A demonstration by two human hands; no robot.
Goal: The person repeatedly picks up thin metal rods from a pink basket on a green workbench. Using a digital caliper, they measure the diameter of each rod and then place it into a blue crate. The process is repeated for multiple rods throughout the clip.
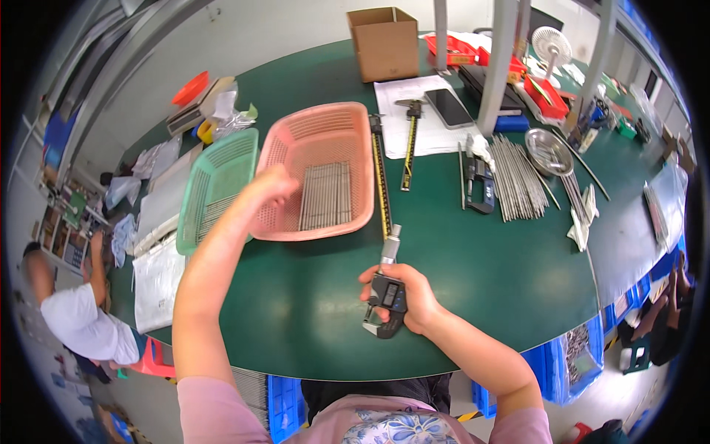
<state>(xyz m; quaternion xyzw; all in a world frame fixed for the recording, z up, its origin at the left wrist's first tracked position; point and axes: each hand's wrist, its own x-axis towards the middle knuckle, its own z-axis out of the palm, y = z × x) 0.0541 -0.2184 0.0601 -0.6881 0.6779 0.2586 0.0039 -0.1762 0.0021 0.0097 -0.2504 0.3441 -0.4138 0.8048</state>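
My right hand [416, 296] is wrapped round a digital micrometer [390, 296] above the near middle of the green table. The micrometer's silver thimble points away from me, and nothing shows in its jaw gap. Over the left side of a pink plastic basket [285, 235], my left hand [272, 186] is closed with its fingers curled; whatever they may hold is hidden. Thin metal rods [325, 196] lie side by side on the basket's floor. A green basket [194, 177] stands left of it, with more rods inside, partly covered by my left forearm.
Right of the pink basket lie two calipers [411, 144], a phone [449, 109] on paper, another micrometer [481, 185], a pile of rods [518, 177] and a metal bowl [549, 152]. A cardboard box [383, 46] stands at the back. People sit at the far left and right.
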